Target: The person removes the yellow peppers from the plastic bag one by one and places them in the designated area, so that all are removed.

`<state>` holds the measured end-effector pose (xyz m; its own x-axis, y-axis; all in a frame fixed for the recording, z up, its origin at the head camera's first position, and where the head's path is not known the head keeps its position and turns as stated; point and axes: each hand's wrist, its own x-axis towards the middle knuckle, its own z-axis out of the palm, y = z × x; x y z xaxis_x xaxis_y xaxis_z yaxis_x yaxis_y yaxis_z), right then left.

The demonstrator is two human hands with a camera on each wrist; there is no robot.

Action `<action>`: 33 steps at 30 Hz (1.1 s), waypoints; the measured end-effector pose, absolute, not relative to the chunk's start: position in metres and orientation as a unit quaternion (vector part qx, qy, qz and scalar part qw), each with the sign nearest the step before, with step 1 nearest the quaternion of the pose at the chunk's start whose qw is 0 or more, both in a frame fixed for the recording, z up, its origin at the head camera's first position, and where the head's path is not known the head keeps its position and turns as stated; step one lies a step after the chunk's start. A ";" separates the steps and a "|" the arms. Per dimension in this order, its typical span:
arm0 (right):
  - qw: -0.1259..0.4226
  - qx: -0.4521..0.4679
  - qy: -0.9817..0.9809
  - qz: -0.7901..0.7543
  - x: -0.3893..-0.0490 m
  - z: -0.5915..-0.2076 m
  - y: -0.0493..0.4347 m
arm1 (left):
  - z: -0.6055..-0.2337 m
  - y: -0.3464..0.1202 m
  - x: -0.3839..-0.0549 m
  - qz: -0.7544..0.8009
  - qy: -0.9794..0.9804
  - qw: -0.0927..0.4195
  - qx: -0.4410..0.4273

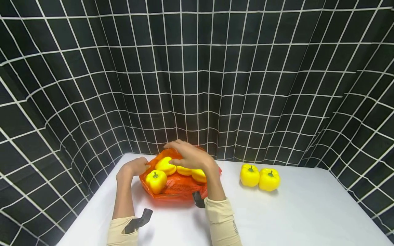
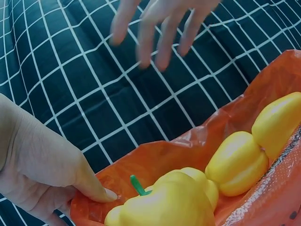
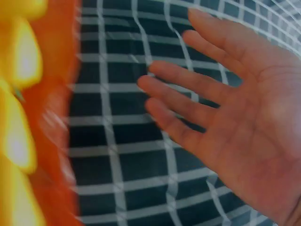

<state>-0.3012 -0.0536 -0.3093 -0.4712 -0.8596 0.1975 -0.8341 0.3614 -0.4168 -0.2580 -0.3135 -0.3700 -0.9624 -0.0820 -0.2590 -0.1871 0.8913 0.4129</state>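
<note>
Bagging seems in hand: the left hand (image 1: 134,166) pinches the rim of a translucent red plastic bag (image 1: 184,188) holding glossy yellow bell peppers (image 1: 156,181) on the white desk (image 1: 307,208); the empty right hand (image 1: 190,155) spreads its fingers above. Next probably calls for reaching the two loose yellow peppers (image 1: 250,175). The right arm partly hides the bag's contents.

Two peppers (image 1: 250,176) right of bag (image 1: 181,188)

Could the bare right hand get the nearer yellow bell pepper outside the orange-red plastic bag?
Probably yes: the right hand is empty, raised clear of the bag, and only white tabletop seems to lie between the bag and that green-stemmed pepper.
</note>
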 end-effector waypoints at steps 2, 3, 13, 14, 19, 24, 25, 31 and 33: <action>0.034 -0.521 0.823 -0.225 -0.299 -0.321 -0.066 | -0.372 -0.310 -0.260 0.219 0.966 0.119 -0.062; 0.036 -0.520 0.826 -0.212 -0.297 -0.326 -0.072 | -0.372 -0.308 -0.261 0.217 0.967 0.118 -0.057; 0.079 -0.502 0.859 -0.055 -0.282 -0.360 -0.116 | -0.373 -0.310 -0.260 0.202 0.971 0.117 -0.050; 0.077 -0.497 0.863 -0.043 -0.281 -0.363 -0.118 | -0.373 -0.311 -0.260 0.204 0.971 0.117 -0.052; 0.083 -0.484 0.871 -0.018 -0.280 -0.372 -0.126 | -0.372 -0.311 -0.259 0.208 0.969 0.122 -0.058; 0.106 -0.448 0.888 -0.022 -0.279 -0.376 -0.130 | -0.371 -0.312 -0.258 0.203 0.970 0.122 -0.060; 0.110 -0.438 0.892 -0.026 -0.279 -0.376 -0.131 | -0.370 -0.312 -0.259 0.201 0.970 0.122 -0.061; 0.102 -0.441 0.891 -0.033 -0.280 -0.379 -0.134 | -0.370 -0.312 -0.259 0.203 0.969 0.122 -0.071; 0.088 -0.456 0.886 -0.021 -0.281 -0.381 -0.135 | -0.370 -0.311 -0.259 0.203 0.969 0.122 -0.071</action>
<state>-0.2809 -0.1352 -0.3807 -0.5691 -0.8110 -0.1358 -0.8036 0.5836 -0.1170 -0.2590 -0.3111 -0.3695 -0.9599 -0.0886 -0.2659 -0.1881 0.9070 0.3768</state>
